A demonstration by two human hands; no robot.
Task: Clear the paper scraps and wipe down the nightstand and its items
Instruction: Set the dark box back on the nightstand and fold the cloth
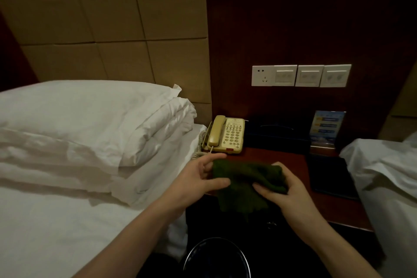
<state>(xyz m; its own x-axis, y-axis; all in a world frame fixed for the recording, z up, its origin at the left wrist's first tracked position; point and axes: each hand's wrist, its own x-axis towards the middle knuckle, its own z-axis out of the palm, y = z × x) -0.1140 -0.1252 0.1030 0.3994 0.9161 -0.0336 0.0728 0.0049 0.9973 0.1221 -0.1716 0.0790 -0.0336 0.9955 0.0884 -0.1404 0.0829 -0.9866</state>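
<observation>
Just in front of the cream push-button telephone (pixel 226 135), a dark green cloth (pixel 243 184) is grasped by the left hand (pixel 198 178) and right hand (pixel 285 196), seemingly being folded so the reddish wooden nightstand (pixel 293 160) can be wiped next.

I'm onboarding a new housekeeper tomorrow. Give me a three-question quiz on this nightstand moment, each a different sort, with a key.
1. True or false: both hands hold the green cloth.
2. Multiple choice: the telephone sits at the nightstand's (A) back corner by the left bed, (B) front edge, (C) side by the right bed.
3. Short answer: what flat dark item lies on the nightstand's right side?

Key: 1 true, the left hand and right hand each pinch it. 2 A. 3 a dark folder, below the upright card stand.
</observation>
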